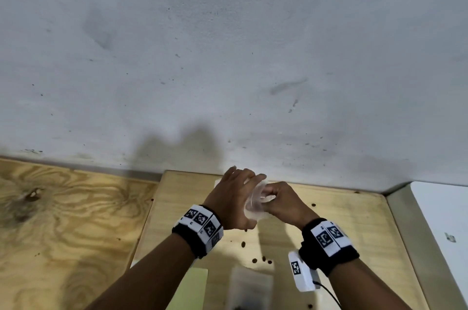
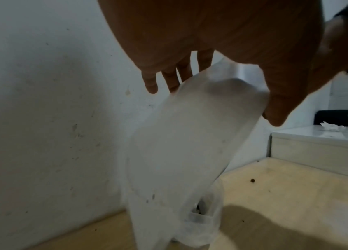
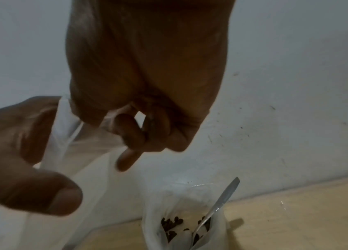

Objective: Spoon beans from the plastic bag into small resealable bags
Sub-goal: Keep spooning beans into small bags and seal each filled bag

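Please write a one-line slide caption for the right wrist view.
Both hands hold a small clear bag above the plastic bag of beans, spoon standing inside.

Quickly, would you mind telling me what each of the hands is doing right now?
Left hand: fingers straight, supporting the small clear bag with its thumb.
Right hand: fingers curled, pinching the same bag's top edge.

wall (image 1: pixel 228 44): grey-white, scuffed | black object (image 2: pixel 343 120): on white counter (image 2: pixel 318 137) | green sheet (image 1: pixel 193 287): near edge
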